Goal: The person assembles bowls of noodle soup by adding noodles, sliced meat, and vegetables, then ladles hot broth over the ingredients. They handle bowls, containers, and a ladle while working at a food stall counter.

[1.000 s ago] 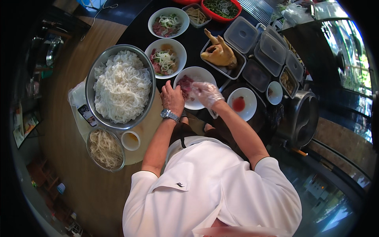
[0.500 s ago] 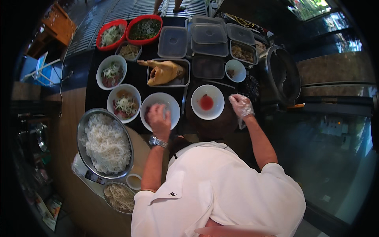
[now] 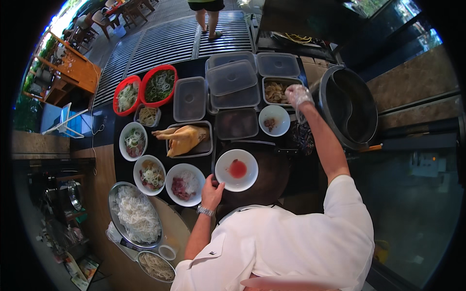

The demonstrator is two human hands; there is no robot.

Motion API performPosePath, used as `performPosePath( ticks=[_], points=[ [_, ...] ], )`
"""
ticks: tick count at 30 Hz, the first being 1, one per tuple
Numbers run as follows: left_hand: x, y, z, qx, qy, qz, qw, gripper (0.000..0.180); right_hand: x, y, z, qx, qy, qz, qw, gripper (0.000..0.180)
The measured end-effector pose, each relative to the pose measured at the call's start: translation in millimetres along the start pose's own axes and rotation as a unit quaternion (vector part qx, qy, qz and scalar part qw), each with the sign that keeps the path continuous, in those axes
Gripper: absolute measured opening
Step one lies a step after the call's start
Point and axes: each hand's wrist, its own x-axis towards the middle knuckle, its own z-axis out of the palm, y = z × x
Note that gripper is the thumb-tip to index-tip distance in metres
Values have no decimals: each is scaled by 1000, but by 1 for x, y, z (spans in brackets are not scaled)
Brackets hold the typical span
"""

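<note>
My left hand (image 3: 211,192), bare with a metal watch at the wrist, grips the left rim of a white bowl (image 3: 250,180) with a pool of red liquid in it. That bowl rests on a dark round board. Inside a clear plastic glove, my right hand (image 3: 298,94) reaches to the right end of a metal tray (image 3: 265,92) of pale, yellowish pieces. Its fingers are drawn together, and what is between them is hidden. Left of my left hand stands a white bowl (image 3: 196,199) with white noodles and raw red meat slices. A small bowl (image 3: 286,127) with brownish bits sits below the tray.
A whole plucked chicken (image 3: 187,139) lies in a metal tray. Two more filled bowls (image 3: 150,189) and a basin of white noodles (image 3: 138,213) stand at left. Red baskets (image 3: 161,85) and lidded containers (image 3: 189,99) line the back. A large divided pot (image 3: 347,106) stands right.
My left hand has left the meat bowl and moved right to the bowl with red liquid. My gloved right hand has reached forward to the metal tray. The view has tilted up.
</note>
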Motion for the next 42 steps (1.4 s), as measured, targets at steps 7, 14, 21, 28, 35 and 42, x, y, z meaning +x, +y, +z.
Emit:
performPosePath(
  ticks=[7,14,21,28,35,42],
  points=[
    [-9,4,10,-194,-28,-94,976,45,91,46,17,-39,-161,5,986,46],
    [-8,20,25,-232,9,-116,966,35,103,28,36,-180,-263,-70,945,65],
    [5,35,42,-248,-3,-105,963,38,105,29,7,-225,-376,-85,895,57],
    [16,51,68,-219,-54,-77,971,38,81,28,46,-233,-308,-80,919,53],
    [14,55,81,-186,-94,-91,974,41,97,47,56,-71,-270,-78,957,42],
    [-3,41,65,-215,-84,-110,967,54,124,59,33,-118,-265,-19,957,46]
  ],
)
